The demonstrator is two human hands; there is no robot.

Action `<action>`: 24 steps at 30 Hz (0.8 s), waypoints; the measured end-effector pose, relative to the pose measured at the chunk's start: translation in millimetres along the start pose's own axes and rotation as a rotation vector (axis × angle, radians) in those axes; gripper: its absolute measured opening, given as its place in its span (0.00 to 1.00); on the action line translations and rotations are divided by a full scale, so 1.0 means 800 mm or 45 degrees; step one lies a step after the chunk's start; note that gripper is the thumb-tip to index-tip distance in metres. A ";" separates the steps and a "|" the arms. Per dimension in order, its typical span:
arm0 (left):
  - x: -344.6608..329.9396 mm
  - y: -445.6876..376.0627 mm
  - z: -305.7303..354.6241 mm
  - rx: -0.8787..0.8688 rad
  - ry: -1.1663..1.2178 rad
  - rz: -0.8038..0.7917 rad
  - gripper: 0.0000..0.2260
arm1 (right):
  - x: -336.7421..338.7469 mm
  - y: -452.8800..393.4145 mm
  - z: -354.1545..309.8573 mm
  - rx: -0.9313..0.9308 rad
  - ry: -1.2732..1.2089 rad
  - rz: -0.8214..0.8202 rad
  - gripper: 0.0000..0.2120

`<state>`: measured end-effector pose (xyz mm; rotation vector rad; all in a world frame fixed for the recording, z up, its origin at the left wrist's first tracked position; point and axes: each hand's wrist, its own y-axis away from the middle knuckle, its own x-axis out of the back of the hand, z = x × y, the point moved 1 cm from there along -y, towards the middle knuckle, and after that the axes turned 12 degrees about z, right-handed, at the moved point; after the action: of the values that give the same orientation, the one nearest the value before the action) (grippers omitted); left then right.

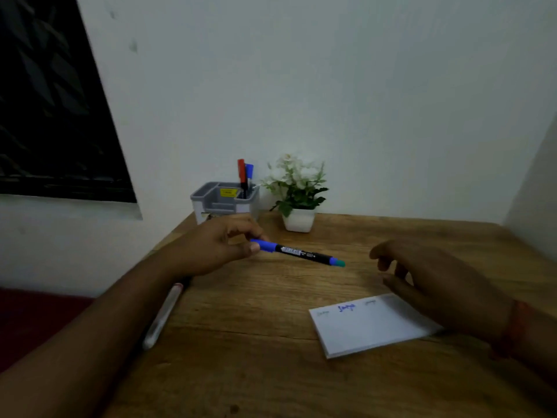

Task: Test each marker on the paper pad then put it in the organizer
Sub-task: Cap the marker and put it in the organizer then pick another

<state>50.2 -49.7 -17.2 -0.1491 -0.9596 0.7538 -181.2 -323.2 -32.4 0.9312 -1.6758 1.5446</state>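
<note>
Head view, single frame, task judged partly complete. Left hand [217, 245] pinches a blue marker [297, 252] by its capped blue end, barrel held roughly level above the table [271, 372], teal far end pointing toward the right hand [434, 279]. Right hand holds nothing; fingers loosely curled and apart, hovering just beyond the far right corner of the paper pad [370, 324]. Whether it touches the pad cannot be told.

Pad lies flat, below and between the hands, nearer the right. Its top edge carries one clear blue scribble flanked by two fainter marks, so some testing looks done.

Organizer [224, 200] stands just beyond the left hand, against the wall. A red marker [241, 173] and a second blue marker [249, 173] stand upright in its rear right compartment: two items appear stowed.

Outstanding, by judgement: the held marker is not yet in the organizer; whether it has been tested cannot be confirmed. A pale pen-like item [162, 316] lies on the table under the left forearm, apparently unprocessed. A potted plant [297, 194] stands beside the organizer.
</note>
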 end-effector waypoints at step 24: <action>-0.205 -0.100 0.068 0.105 0.356 -0.274 0.20 | -0.022 0.004 0.042 -0.178 -0.764 0.473 0.06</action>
<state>-8.0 -225.4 -63.0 -0.0750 -0.6655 0.5559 -174.6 -355.2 -51.6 1.1276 -2.4618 1.4264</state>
